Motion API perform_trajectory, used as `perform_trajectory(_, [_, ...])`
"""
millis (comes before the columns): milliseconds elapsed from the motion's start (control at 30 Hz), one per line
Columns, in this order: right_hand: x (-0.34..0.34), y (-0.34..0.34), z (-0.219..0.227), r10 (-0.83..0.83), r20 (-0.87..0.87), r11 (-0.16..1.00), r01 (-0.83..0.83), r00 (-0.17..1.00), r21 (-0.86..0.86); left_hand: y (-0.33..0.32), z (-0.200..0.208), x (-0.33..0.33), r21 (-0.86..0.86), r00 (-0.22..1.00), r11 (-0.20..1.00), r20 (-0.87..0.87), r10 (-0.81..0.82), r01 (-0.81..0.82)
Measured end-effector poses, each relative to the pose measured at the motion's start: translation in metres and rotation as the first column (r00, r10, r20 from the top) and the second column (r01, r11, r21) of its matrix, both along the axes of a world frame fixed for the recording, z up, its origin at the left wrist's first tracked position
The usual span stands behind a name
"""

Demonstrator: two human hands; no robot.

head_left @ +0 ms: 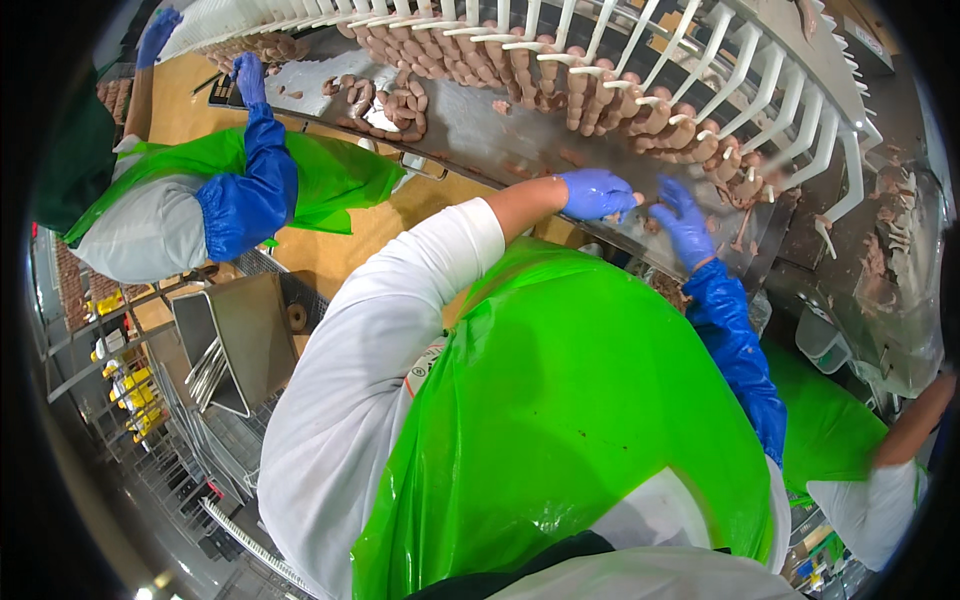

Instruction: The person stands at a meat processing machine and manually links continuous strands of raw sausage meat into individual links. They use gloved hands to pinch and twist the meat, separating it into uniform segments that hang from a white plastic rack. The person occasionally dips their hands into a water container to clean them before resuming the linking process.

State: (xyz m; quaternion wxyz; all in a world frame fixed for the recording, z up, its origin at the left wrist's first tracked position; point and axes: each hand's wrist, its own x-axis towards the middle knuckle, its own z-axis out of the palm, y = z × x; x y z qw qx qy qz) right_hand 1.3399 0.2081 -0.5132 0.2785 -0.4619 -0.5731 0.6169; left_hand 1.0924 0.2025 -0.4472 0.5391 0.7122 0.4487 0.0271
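Observation:
My left hand (597, 194), in a blue glove, is curled over the near edge of the metal table (475, 140). Its closed fingers pinch a small pinkish piece of sausage (640, 199), mostly hidden. Just to its right, my right hand (686, 222), also gloved and with a blue sleeve, has its fingers apart and holds nothing I can see. Beyond both hands, linked sausages (590, 100) hang in loops from a long row of white hooks (770, 95). Small meat scraps (740, 230) lie to the right of my right hand.
Loose linked sausages (400, 110) lie on the table further left. A co-worker's gloved hand (248, 78) is at the table there. Another person in a green apron (825, 420) stands at the right. A metal bin (240, 335) and wire racks are behind at left.

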Motion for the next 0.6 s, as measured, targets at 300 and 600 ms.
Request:
perform_trajectory(300, [-0.100,0.007,0.059,0.342,0.764,0.731,-0.666,0.547,0.150,0.032,0.047,-0.046,0.244,0.823,0.862,-0.493,-0.284,0.444])
perform_trajectory(600, [-0.128,0.020,0.049,0.157,0.917,0.840,-0.538,0.366,0.071,0.041,-0.047,-0.110,0.686,0.831,0.525,-0.218,-0.513,0.504])
